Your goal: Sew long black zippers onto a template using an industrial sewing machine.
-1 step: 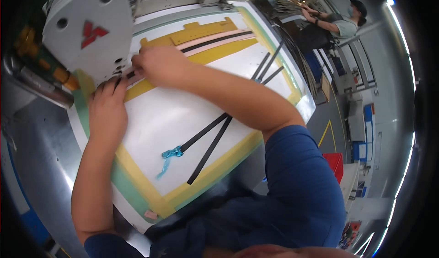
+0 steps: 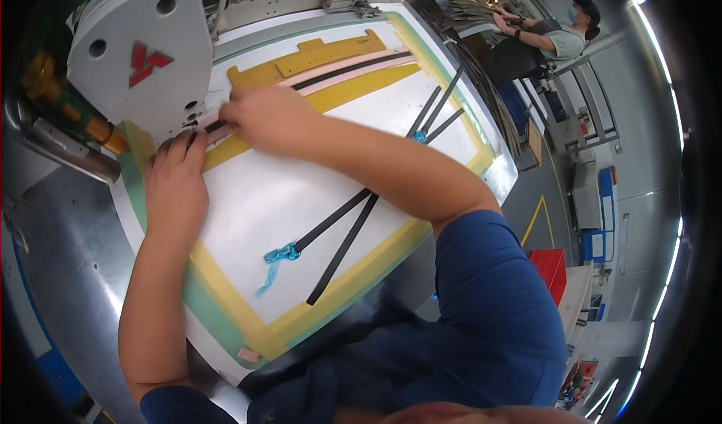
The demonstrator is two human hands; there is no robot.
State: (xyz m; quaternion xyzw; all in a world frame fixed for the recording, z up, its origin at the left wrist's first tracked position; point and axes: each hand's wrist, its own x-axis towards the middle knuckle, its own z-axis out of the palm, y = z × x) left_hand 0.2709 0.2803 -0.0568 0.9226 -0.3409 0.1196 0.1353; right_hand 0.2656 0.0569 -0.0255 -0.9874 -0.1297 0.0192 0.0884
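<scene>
Strip (image 2: 351,72), likely light and pliable, seems best held flat at ten o'clock; whether fingers of left hand (image 2: 177,187) and right hand (image 2: 278,122) are clamped cannot be told.

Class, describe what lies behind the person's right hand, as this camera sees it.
A black strip and pink band show on both sides of the right hand, with yellow pieces along them. Whatever lies directly behind the hand is covered and cannot be seen.

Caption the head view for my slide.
Left hand and right hand at a black strip beside a white machine head.
</scene>
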